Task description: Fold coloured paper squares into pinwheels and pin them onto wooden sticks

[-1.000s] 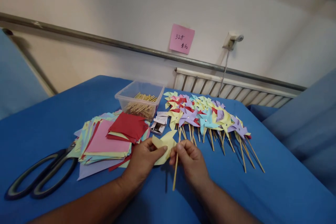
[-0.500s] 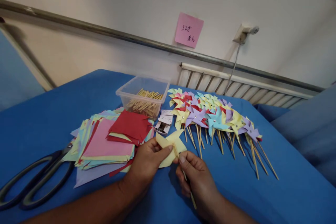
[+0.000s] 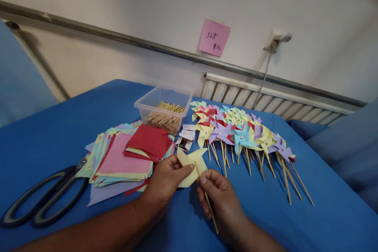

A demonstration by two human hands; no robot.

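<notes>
The left hand [image 3: 163, 183] pinches a folded pale yellow paper pinwheel [image 3: 191, 162] between thumb and forefinger, its fingers closed on the paper's lower left edge. The right hand [image 3: 220, 201] is closed around a thin wooden stick [image 3: 209, 204], thumb and fingertips gripping near its upper end, where the stick meets the back of the pinwheel; the stick slants down and to the right, its lower end jutting past the palm. Both hands hover just above the blue-covered counter [image 3: 59, 134], close to its near edge, with the pinwheel held between them.

To the left of the hands lies a loose stack of coloured paper squares [image 3: 124, 159], pink and red sheets on top. Beside the stack, farther left, a pair of large black-handled scissors [image 3: 44, 197] lies flat. Behind the stack stands a clear plastic tub [image 3: 163, 108] holding more wooden sticks. Just beside the tub are some small white packets [image 3: 185, 138]. To the right, a row of finished pinwheels [image 3: 242, 134] in yellow, purple, blue and red lies on the counter, sticks pointing toward the person. A pink note [image 3: 214, 37] is stuck on the wall behind.
</notes>
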